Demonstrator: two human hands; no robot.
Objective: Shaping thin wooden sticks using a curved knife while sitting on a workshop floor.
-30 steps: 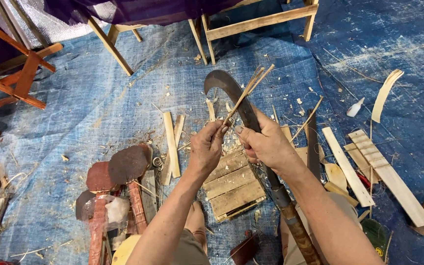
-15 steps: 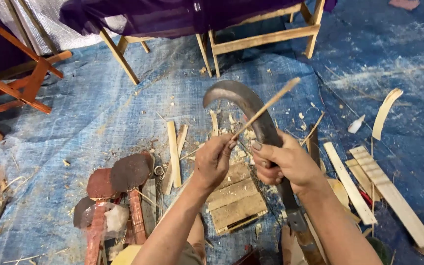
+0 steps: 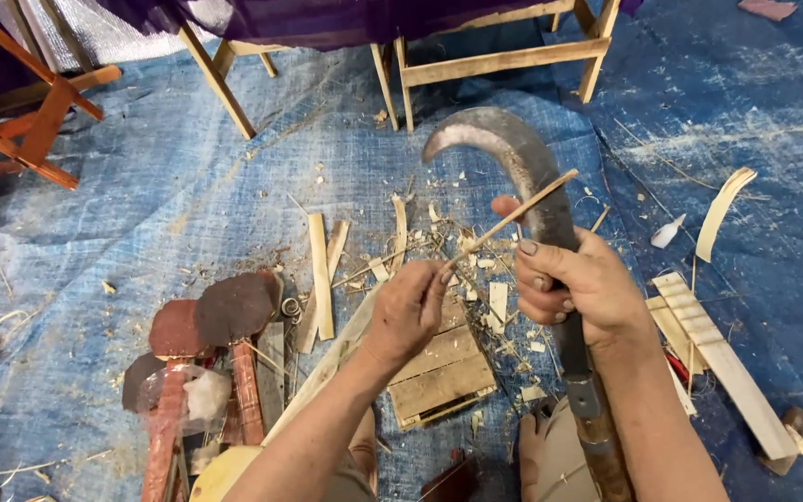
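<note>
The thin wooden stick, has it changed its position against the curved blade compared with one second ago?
Yes. The thin wooden stick earlier stood steeply along the curved blade; now it lies flatter, crossing the blade, tip pointing right.

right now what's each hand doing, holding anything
left hand: closed, pinching the thin wooden strip
right hand: closed around the curved blade, strip against it

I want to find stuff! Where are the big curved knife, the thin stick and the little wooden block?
Big curved grey metal blade (image 3: pixel 513 153): head view, on its hooked top.
Thin pale wooden stick (image 3: pixel 522 210): head view, mid-length.
Small slatted wooden block (image 3: pixel 443 376): head view, top face.
</note>
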